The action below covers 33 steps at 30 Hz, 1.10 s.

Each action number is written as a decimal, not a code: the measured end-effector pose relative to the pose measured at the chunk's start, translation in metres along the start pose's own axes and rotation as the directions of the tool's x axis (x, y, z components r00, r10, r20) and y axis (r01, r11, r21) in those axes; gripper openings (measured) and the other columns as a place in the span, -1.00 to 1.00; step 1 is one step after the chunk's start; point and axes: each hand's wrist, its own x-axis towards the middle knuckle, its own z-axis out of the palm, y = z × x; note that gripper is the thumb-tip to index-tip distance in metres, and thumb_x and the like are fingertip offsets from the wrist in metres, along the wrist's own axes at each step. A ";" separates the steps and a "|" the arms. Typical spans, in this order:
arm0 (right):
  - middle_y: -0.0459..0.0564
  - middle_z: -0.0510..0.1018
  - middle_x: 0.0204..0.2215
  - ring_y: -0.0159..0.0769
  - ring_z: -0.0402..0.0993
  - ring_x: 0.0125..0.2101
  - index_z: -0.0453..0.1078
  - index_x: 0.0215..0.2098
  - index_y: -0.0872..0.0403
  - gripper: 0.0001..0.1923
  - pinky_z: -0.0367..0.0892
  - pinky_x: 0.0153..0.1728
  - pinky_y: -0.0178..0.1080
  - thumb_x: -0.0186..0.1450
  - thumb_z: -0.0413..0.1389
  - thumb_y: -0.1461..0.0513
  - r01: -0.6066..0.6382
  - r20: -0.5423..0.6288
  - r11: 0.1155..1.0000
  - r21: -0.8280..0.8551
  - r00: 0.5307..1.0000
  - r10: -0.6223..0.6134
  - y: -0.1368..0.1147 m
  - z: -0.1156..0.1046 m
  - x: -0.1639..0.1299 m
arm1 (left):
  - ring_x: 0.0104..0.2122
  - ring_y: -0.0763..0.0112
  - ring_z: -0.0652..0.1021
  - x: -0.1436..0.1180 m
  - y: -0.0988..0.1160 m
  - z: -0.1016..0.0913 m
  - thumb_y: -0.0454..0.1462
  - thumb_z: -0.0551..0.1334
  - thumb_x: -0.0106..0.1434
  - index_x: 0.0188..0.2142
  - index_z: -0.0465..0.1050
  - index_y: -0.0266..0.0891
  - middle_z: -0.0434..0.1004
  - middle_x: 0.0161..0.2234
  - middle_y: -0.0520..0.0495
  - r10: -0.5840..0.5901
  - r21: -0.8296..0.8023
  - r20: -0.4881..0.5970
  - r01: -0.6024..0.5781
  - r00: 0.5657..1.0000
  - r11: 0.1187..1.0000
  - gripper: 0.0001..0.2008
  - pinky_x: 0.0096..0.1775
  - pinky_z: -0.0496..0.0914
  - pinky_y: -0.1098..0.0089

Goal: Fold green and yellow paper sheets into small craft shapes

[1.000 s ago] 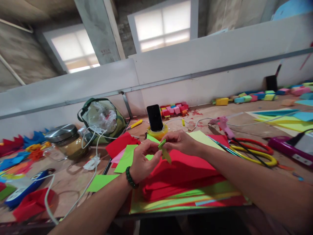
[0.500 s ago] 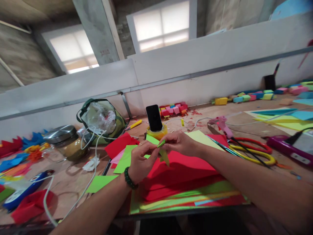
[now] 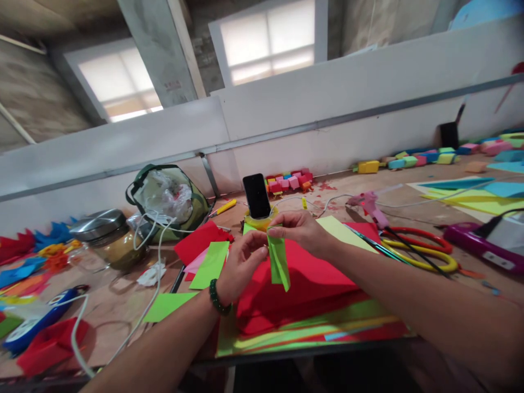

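Note:
A folded strip of green paper (image 3: pixel 279 262) hangs above the red sheets (image 3: pixel 303 281), its lower end parted into two flaps. The thumb and fingers of my right hand (image 3: pixel 301 232) pinch it at the top. Close against its left edge is my left hand (image 3: pixel 242 267), its thumb and curled index finger apart and the fingertips at the paper. The red sheets top a stack of coloured paper (image 3: pixel 286 344) at the table's front edge. Left of my hands lie loose green pieces (image 3: pixel 210 265) and a folded red piece (image 3: pixel 200 243).
A phone (image 3: pixel 256 195) stands behind my hands on a yellow tape roll. To the right are scissors (image 3: pixel 434 263), a pink glue gun (image 3: pixel 370 206) and a purple power strip (image 3: pixel 483 248). A glass jar (image 3: pixel 104 234), bag (image 3: pixel 167 199) and white cables (image 3: pixel 158 273) occupy the left.
The green paper has turned to hang with its broad side toward me, the right hand pinching its top. My left thumb and index finger have come apart from their pinch.

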 end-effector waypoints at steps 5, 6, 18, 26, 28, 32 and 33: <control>-0.15 0.45 -0.61 -0.47 0.29 -0.58 0.47 -0.51 0.14 -0.76 0.20 -0.53 -0.35 0.03 0.32 0.13 -0.016 -0.050 0.999 0.041 0.999 0.018 0.004 0.004 -0.001 | -0.35 0.36 0.53 0.002 -0.005 0.005 -0.13 0.25 0.18 -0.27 0.52 -0.32 0.58 -0.35 -0.10 -0.064 0.034 0.075 0.061 0.995 0.998 -0.72 -0.26 0.42 0.43; -0.15 0.45 -0.62 -0.47 0.29 -0.59 0.46 -0.50 0.14 -0.76 0.20 -0.55 -0.35 0.03 0.32 0.12 -0.025 -0.043 0.998 0.050 0.999 0.027 0.005 0.006 -0.001 | -0.36 0.35 0.54 0.002 -0.006 0.006 -0.14 0.25 0.18 -0.29 0.53 -0.33 0.59 -0.37 -0.10 -0.070 0.059 0.059 0.067 0.996 0.996 -0.73 -0.27 0.42 0.42; -0.16 0.43 -0.64 -0.48 0.27 -0.62 0.44 -0.51 0.14 -0.72 0.19 -0.58 -0.36 0.00 0.32 0.09 -0.084 -0.054 0.988 0.128 0.994 0.091 0.006 0.018 -0.006 | -0.59 0.43 0.51 0.002 -0.003 0.014 -0.16 0.45 -0.13 -0.56 0.54 -0.36 0.56 -0.62 -0.07 -0.331 0.052 0.050 0.329 0.942 0.943 -0.72 -0.48 0.39 0.49; -0.15 0.44 -0.61 -0.46 0.27 -0.57 0.47 -0.52 0.13 -0.74 0.21 -0.49 -0.32 -0.02 0.33 0.10 -0.037 -0.185 0.990 0.136 0.981 0.062 0.006 0.013 -0.002 | -0.58 0.45 0.53 0.001 -0.002 0.012 -0.15 0.46 -0.16 -0.58 0.51 -0.35 0.57 -0.60 -0.06 -0.416 0.005 0.090 0.417 0.905 0.909 -0.71 -0.45 0.42 0.49; -0.15 0.46 -0.60 -0.45 0.29 -0.55 0.46 -0.53 0.12 -0.74 0.23 -0.45 -0.31 -0.03 0.34 0.11 -0.017 -0.229 0.987 0.158 0.972 0.053 0.005 0.011 0.000 | -0.58 0.43 0.53 0.000 -0.005 0.012 -0.14 0.45 -0.14 -0.56 0.52 -0.36 0.56 -0.60 -0.06 -0.419 0.006 0.126 0.421 0.899 0.907 -0.70 -0.43 0.44 0.47; -0.14 0.48 -0.54 -0.42 0.32 -0.48 0.46 -0.52 0.10 -0.75 0.25 -0.38 -0.30 -0.05 0.35 0.13 0.045 -0.309 0.987 0.153 0.951 0.004 0.004 0.002 0.006 | -0.55 0.34 0.55 -0.002 -0.010 0.014 -0.10 0.42 -0.09 -0.53 0.52 -0.37 0.54 -0.61 -0.09 -0.424 -0.004 0.205 0.434 0.882 0.901 -0.67 -0.40 0.47 0.35; -0.13 0.48 -0.54 -0.41 0.32 -0.47 0.46 -0.51 0.10 -0.75 0.26 -0.38 -0.29 -0.05 0.34 0.13 0.049 -0.316 0.989 0.138 0.949 -0.002 0.004 0.000 0.006 | -0.54 0.33 0.55 -0.002 -0.010 0.014 -0.10 0.41 -0.08 -0.52 0.52 -0.36 0.54 -0.60 -0.09 -0.414 0.007 0.207 0.422 0.886 0.906 -0.68 -0.40 0.47 0.34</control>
